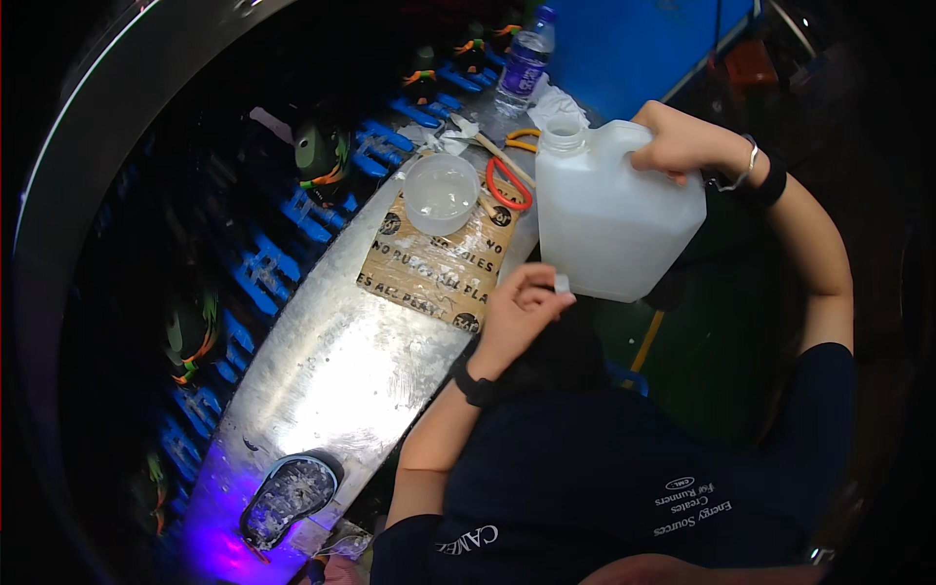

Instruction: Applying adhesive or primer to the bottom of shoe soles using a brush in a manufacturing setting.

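A white translucent plastic jug (624, 224) hangs from my right hand (687, 144), whose fingers wrap round its handle. The jug's mouth is uncapped and points toward the far side; how much liquid it holds is hard to tell. Close to the jug's lower left edge, my left hand (526, 307) pinches a small white cap (562, 283). Left of the jug, a clear round plastic tub (442, 195) with some clear or whitish contents stands on a printed brown cardboard piece (424, 268), which lies on the metal bench (331, 366).
A water bottle (525, 66) and crumpled white paper (558, 100) are at the bench's far end, near red-handled scissors (508, 183) and a wooden stick (502, 156). A shoe sole (291, 502) lies at the near end. Blue racks (265, 273) with dark shoes line the left.
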A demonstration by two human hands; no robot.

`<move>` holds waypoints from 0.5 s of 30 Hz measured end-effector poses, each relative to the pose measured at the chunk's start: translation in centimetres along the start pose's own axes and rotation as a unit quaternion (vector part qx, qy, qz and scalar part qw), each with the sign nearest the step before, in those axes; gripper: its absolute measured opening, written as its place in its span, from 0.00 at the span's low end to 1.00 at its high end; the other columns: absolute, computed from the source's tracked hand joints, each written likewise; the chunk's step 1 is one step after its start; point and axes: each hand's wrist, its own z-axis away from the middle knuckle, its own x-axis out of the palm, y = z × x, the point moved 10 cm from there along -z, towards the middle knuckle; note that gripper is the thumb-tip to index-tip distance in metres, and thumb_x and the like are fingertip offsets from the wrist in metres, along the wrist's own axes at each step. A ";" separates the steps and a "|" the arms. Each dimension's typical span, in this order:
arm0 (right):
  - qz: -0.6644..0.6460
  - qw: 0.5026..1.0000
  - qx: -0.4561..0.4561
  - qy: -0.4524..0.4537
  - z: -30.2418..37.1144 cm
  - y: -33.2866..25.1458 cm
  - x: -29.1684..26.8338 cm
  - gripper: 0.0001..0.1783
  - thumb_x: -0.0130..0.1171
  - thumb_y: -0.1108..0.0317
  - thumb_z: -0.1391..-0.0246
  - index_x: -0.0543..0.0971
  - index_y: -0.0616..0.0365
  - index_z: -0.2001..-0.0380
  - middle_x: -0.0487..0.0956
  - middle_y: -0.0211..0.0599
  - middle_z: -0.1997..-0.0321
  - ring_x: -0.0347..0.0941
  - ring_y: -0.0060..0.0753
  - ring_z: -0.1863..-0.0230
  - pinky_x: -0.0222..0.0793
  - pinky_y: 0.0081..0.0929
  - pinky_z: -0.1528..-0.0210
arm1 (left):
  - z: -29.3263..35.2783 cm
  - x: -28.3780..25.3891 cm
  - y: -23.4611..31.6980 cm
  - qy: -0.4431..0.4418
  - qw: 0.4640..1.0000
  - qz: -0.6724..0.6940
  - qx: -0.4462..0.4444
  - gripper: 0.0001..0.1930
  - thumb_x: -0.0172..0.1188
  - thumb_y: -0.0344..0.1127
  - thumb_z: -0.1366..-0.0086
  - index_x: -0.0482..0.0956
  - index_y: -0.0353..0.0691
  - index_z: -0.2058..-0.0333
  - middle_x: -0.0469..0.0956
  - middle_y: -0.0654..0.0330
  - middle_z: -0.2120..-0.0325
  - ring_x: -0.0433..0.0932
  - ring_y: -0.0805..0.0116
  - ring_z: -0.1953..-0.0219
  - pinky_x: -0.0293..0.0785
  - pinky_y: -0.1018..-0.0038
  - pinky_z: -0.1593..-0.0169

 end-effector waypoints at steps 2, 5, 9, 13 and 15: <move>-0.060 0.998 -0.007 0.026 1.7 2.6 1.1 0.08 0.47 0.73 0.68 0.71 0.70 0.87 0.68 0.36 0.93 0.62 0.22 0.94 0.57 0.18 0.91 | -1.0 0.4 5.8 0.036 0.992 -0.066 0.099 0.16 0.59 0.21 0.53 0.69 0.31 0.63 0.72 0.57 0.68 0.74 0.76 0.70 0.70 0.85 0.72; -0.135 0.989 -0.028 0.056 3.7 7.4 2.4 0.08 0.48 0.73 0.67 0.71 0.70 0.86 0.68 0.38 0.92 0.64 0.24 0.93 0.60 0.19 0.91 | -4.2 3.4 10.9 0.041 0.944 -0.237 0.225 0.19 0.62 0.23 0.56 0.71 0.33 0.62 0.73 0.58 0.66 0.73 0.73 0.68 0.72 0.81 0.68; -0.157 0.983 -0.004 0.100 5.3 13.1 5.4 0.08 0.50 0.73 0.71 0.72 0.69 0.86 0.70 0.40 0.89 0.67 0.25 0.87 0.63 0.23 0.83 | -7.4 11.0 9.5 -0.064 0.850 -0.448 0.271 0.16 0.62 0.25 0.55 0.73 0.34 0.64 0.74 0.57 0.65 0.74 0.72 0.65 0.72 0.80 0.64; -0.123 0.977 -0.035 0.169 6.1 17.8 8.0 0.09 0.52 0.71 0.74 0.72 0.68 0.85 0.72 0.47 0.85 0.70 0.37 0.82 0.65 0.28 0.76 | -9.6 15.6 2.5 -0.185 0.809 -0.509 0.229 0.16 0.62 0.27 0.56 0.73 0.33 0.65 0.73 0.53 0.63 0.73 0.62 0.61 0.70 0.75 0.59; -0.160 0.971 -0.020 0.176 6.4 19.9 9.1 0.10 0.53 0.71 0.75 0.72 0.68 0.85 0.72 0.49 0.84 0.70 0.42 0.81 0.65 0.28 0.76 | -9.9 16.7 -0.5 -0.222 0.795 -0.522 0.214 0.17 0.62 0.26 0.56 0.73 0.33 0.64 0.73 0.52 0.62 0.72 0.58 0.59 0.69 0.74 0.57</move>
